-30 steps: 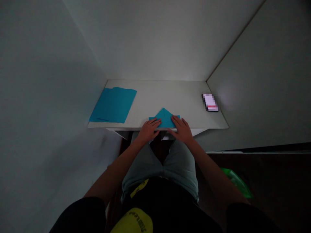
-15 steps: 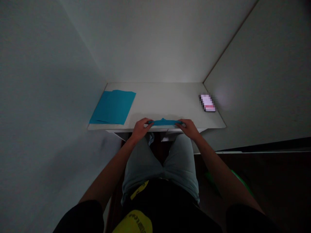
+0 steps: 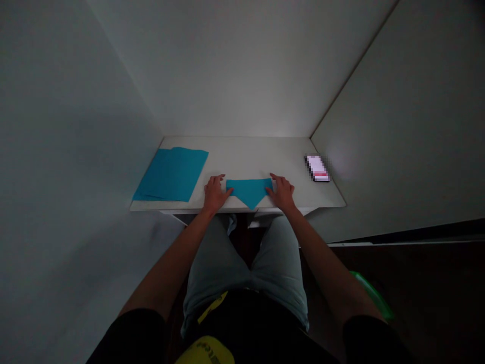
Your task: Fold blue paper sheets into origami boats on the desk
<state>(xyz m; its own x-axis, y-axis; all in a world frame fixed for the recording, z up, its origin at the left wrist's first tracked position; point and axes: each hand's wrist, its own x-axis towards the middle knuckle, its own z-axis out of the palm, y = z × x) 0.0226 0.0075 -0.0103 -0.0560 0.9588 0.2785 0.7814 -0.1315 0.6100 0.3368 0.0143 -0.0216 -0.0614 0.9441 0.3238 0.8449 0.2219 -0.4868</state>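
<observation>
A folded sheet of blue paper (image 3: 250, 190) lies at the front of the white table, its long straight edge away from me and a triangular point towards me. That point reaches the table's front edge. At the paper's left end is my left hand (image 3: 215, 194), fingers apart, its thumb touching the paper. My right hand (image 3: 281, 192) mirrors it at the right end, thumb on the paper and index finger stretched out past the corner. Both hands are open. Farther left, several larger blue sheets (image 3: 172, 174) lie overlapped in a pile.
A phone (image 3: 317, 168) with a lit, blurred screen lies near the right end of the white table (image 3: 253, 151). Walls rise behind and on both sides. My legs (image 3: 280, 253) are under the front edge. A green object (image 3: 373, 296) sits on the dark floor at right.
The folded paper, held edge-on between both hands before, now lies flat with its point turned towards me. Both hands have loosened their pinch and spread their fingers. The view has shifted slightly.
</observation>
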